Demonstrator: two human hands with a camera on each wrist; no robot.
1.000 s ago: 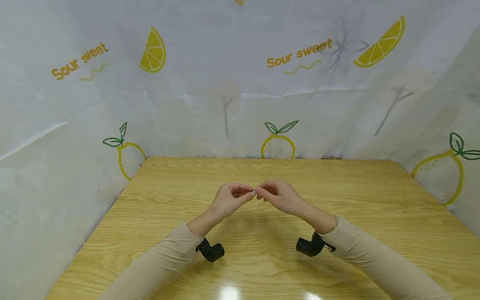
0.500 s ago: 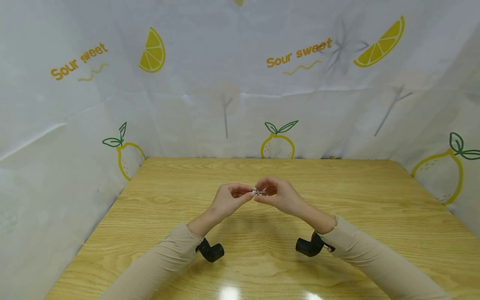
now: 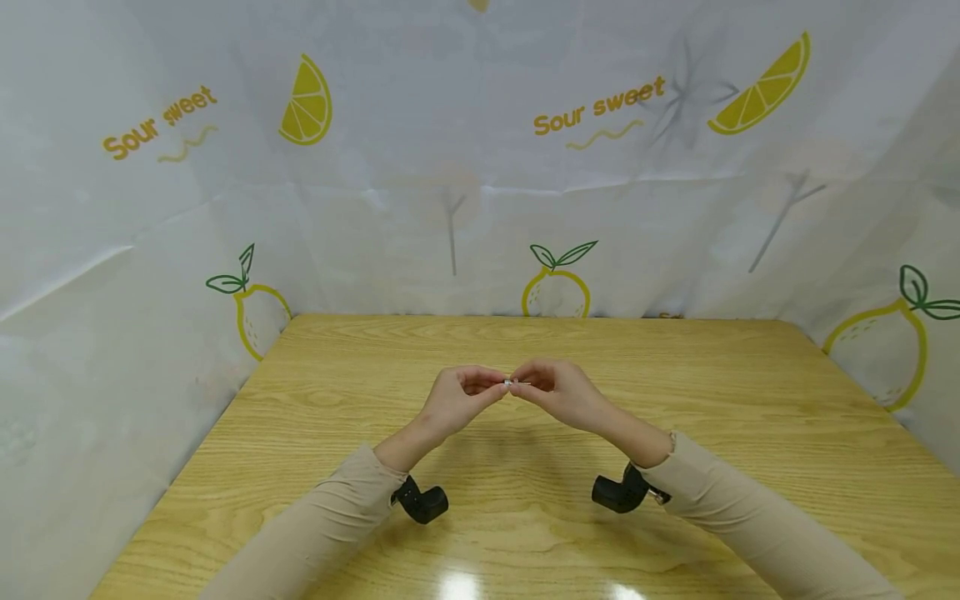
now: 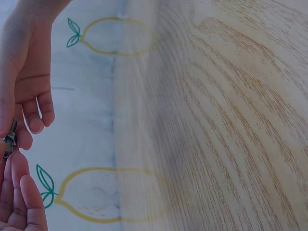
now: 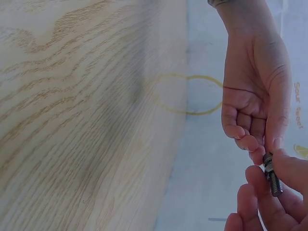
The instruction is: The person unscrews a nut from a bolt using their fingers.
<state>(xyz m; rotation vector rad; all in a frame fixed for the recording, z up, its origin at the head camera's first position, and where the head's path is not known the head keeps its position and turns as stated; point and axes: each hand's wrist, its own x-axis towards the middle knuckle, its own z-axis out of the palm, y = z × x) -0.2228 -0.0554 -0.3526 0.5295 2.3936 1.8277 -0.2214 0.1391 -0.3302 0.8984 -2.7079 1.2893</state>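
Note:
A small metal bolt (image 3: pixel 524 383) is held level between both hands, above the table. My left hand (image 3: pixel 459 398) pinches its head end between thumb and fingertips, hiding the head. From the other side my right hand (image 3: pixel 566 398) pinches the nut (image 5: pixel 269 166) on the bolt with thumb and index finger. In the right wrist view the bare threaded end (image 5: pixel 276 186) sticks out past the nut, pointing into my right hand. The left wrist view catches the bolt (image 4: pixel 11 136) at its left edge, partly covered by fingers.
The wooden table (image 3: pixel 525 517) lies beneath the hands, its far edge against a white cloth (image 3: pixel 420 225) printed with lemons. A black wrist camera mount (image 3: pixel 423 502) hangs under the left sleeve, and another camera mount (image 3: pixel 621 492) under the right.
My right fingers covered the bolt, then spread apart to show its shaft and nut, and now pinch in on the nut again. My left hand has stayed in place.

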